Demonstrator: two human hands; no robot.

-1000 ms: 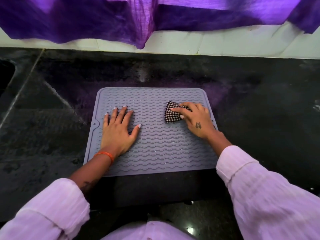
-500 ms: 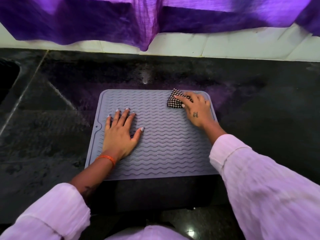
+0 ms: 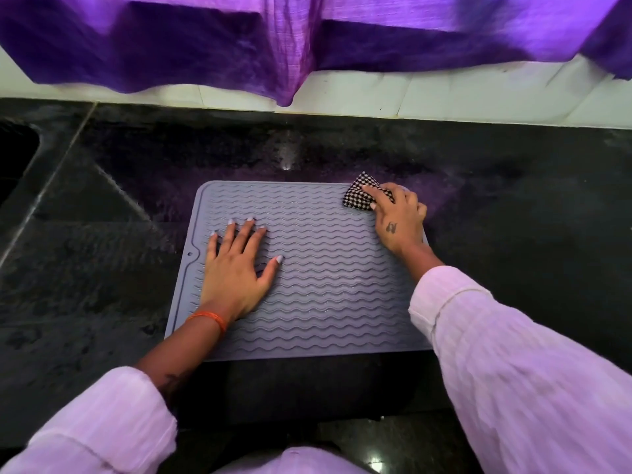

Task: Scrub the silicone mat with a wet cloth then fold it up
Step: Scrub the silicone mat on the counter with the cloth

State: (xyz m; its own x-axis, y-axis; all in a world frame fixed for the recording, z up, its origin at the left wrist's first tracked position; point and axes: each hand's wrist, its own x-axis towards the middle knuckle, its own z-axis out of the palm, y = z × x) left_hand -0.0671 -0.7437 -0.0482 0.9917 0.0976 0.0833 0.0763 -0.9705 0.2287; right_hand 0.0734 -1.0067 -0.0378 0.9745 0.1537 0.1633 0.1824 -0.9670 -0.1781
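Observation:
A grey silicone mat (image 3: 328,289) with wavy ridges lies flat on the black countertop. My left hand (image 3: 236,271) rests palm down on the mat's left half, fingers spread, holding nothing. My right hand (image 3: 396,217) presses a small black-and-white checked cloth (image 3: 359,193) onto the mat's far right corner. The cloth is bunched under my fingers and part of it sticks out past the mat's far edge.
The black stone countertop (image 3: 513,234) surrounds the mat. A dark sink opening (image 3: 17,159) sits at the far left. A white tiled wall strip (image 3: 444,94) runs behind, with purple fabric (image 3: 273,42) hanging over it. The counter's front edge is close below the mat.
My right hand has slid the cloth from the mat's middle right up to its far right corner. My left hand has stayed flat in place.

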